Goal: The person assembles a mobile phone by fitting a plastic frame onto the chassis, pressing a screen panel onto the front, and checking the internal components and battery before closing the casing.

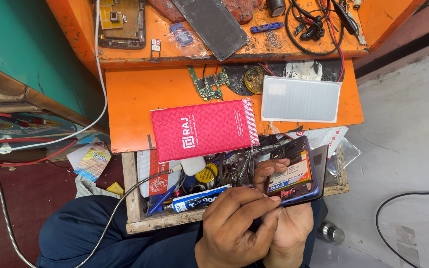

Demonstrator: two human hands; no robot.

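Both hands are working on an opened phone (pixel 294 173) with its back off and battery showing: the right hand (pixel 286 226) is cradling it from below, thumb on the battery, while the left hand (pixel 234 223) is pinching at its lower edge. They are hovering over a cluttered wooden drawer (pixel 132 198) under the orange tabletop (pixel 140 94), whose front edge is carrying a pink packet (pixel 204 129) and a white panel (pixel 299 99).

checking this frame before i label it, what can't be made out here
Head view only:
- Left hand fingertips: pressed at the lower edge of the opened phone; whether they pinch a tool is too small to tell.
- Right hand: palm hidden under the phone and the left hand.
- Open drawer: contents partly covered by the pink box.
- Circuit-board frame: cut off by the top edge.
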